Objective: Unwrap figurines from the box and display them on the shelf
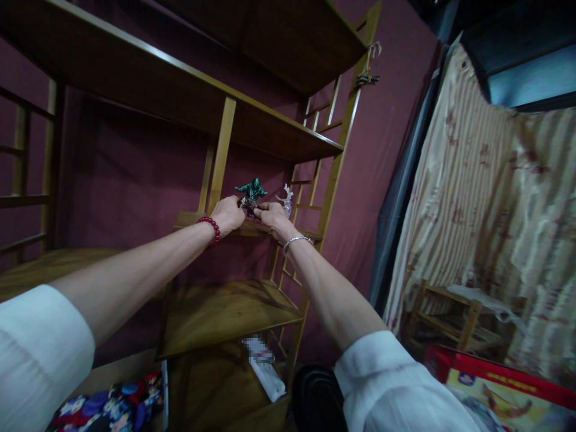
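Note:
A small figurine with a shiny green upper part and a darker, silvery lower part stands at the middle shelf. My left hand grips its lower part from the left, fingers closed. From the right, my right hand pinches the same lower part between thumb and fingers. The figurine's base is mostly hidden by my hands. A pale silver figurine with raised, branching shapes stands just beyond my right hand, on the same wooden shelf board.
The wooden shelving unit stands against a purple wall. A lower shelf lies below my hands. A white packet is further down. Colourful figures fill a box at lower left. A red-and-yellow box, a wooden stool and a striped curtain are right.

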A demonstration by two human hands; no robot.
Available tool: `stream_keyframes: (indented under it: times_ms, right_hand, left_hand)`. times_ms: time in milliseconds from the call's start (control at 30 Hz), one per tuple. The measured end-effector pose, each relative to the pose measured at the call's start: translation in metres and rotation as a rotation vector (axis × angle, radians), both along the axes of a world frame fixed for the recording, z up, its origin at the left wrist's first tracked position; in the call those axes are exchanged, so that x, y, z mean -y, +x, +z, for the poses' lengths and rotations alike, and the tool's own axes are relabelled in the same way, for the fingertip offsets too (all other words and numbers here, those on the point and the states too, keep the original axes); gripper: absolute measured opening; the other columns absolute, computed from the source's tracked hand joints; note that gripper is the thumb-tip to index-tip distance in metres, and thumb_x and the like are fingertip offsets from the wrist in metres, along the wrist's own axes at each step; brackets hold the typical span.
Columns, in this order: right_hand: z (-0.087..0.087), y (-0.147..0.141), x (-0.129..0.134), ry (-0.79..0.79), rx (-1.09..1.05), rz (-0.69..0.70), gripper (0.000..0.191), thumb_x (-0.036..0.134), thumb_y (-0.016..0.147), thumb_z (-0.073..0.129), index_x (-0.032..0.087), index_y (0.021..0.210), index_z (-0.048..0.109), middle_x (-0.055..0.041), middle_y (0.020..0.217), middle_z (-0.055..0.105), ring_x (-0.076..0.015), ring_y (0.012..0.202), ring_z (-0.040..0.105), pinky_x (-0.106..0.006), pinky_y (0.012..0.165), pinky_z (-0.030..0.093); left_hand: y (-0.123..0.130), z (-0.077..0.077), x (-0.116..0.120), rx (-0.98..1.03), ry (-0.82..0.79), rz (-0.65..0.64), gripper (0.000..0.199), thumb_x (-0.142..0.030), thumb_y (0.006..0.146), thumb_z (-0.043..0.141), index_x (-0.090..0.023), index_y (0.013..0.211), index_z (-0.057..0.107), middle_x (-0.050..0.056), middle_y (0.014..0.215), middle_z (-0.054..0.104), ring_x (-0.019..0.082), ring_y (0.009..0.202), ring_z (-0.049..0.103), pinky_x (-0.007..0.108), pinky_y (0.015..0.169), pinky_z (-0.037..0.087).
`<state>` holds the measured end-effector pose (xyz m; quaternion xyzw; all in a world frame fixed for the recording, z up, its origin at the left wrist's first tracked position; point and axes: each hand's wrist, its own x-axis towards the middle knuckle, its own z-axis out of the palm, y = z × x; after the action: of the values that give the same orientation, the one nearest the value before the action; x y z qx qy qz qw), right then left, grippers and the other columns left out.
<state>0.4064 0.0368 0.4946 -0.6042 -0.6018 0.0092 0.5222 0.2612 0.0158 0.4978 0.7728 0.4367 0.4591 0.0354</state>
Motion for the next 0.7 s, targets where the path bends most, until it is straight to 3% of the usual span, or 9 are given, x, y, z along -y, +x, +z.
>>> stream_keyframes:
  times_ms: [267, 500, 700]
  right_hand:
    - [-0.001, 0.003, -0.016, 0.028, 0.036, -0.088, 0.02, 0.024, 0.069, 0.056, 0.016, 0.086, 0.066, -0.0032, 0.074, 0.064, -0.0119, 0.068, 0.057, -0.019, 0.062, 0.04]
    - [-0.004, 0.005, -0.029, 0.018, 0.058, -0.108, 0.021, 0.023, 0.069, 0.056, 0.017, 0.085, 0.066, -0.0045, 0.076, 0.065, -0.0131, 0.069, 0.058, -0.019, 0.06, 0.039]
    - [-0.005, 0.004, -0.033, -0.008, 0.062, -0.091, 0.016, 0.024, 0.067, 0.057, 0.018, 0.078, 0.067, -0.0035, 0.069, 0.064, -0.0131, 0.063, 0.056, -0.019, 0.058, 0.039]
  left_hand:
    - [-0.005, -0.01, 0.009, -0.061, 0.085, -0.026, 0.037, -0.012, 0.074, 0.039, -0.014, 0.108, 0.055, 0.013, 0.103, 0.061, 0.022, 0.095, 0.056, 0.026, 0.081, 0.039]
    - [-0.006, -0.012, 0.007, -0.074, 0.03, -0.048, 0.039, -0.012, 0.074, 0.038, -0.015, 0.108, 0.056, 0.01, 0.102, 0.062, 0.02, 0.096, 0.055, 0.025, 0.082, 0.038]
    - [0.003, -0.011, -0.011, 0.163, -0.044, -0.066, 0.034, -0.021, 0.077, 0.035, -0.015, 0.102, 0.058, 0.01, 0.101, 0.062, 0.019, 0.092, 0.056, 0.025, 0.075, 0.04]
